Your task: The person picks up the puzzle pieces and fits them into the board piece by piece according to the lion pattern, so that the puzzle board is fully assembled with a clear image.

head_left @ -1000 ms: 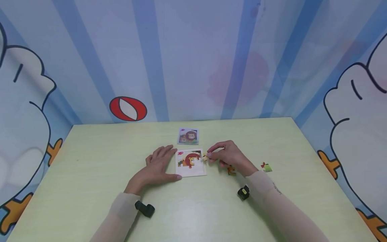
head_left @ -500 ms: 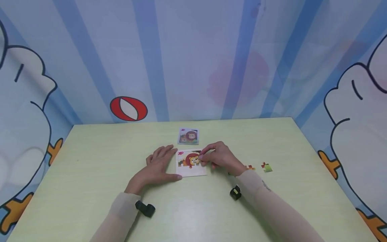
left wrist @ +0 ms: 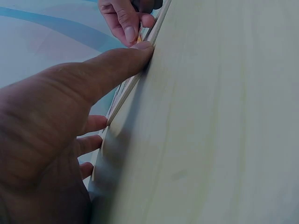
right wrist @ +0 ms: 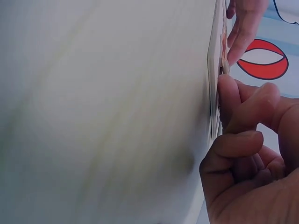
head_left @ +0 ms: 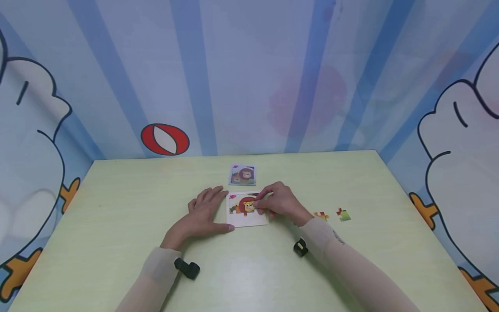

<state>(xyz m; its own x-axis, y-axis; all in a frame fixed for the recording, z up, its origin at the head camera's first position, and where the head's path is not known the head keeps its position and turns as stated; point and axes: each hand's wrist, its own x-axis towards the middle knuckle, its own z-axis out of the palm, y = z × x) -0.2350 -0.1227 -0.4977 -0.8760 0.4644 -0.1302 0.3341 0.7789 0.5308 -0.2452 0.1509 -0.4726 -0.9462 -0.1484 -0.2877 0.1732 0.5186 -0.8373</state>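
A white-bordered puzzle board (head_left: 245,222) with a half-filled lion picture lies on the table. My left hand (head_left: 200,216) is spread along its left side, fingertips at the upper left corner and thumb at the lower left one. Over the board's right side, my right hand (head_left: 281,202) pinches a puzzle piece (right wrist: 226,68) between thumb and index finger, right against the lion's face. Most of that piece is hidden behind the fingertips. The right wrist view shows the other right-hand fingers curled in.
Behind the board lies a lion picture card (head_left: 242,175). To the right are an orange puzzle piece (head_left: 321,216), partly by the right sleeve, and a green and red piece (head_left: 344,214). A striped cloth wall (head_left: 249,86) rises at the table's far edge.
My right hand has moved left from beside the board onto its right side, bringing the puzzle piece to the lion's face. An orange piece has come into view behind the wrist. The left hand stays put.
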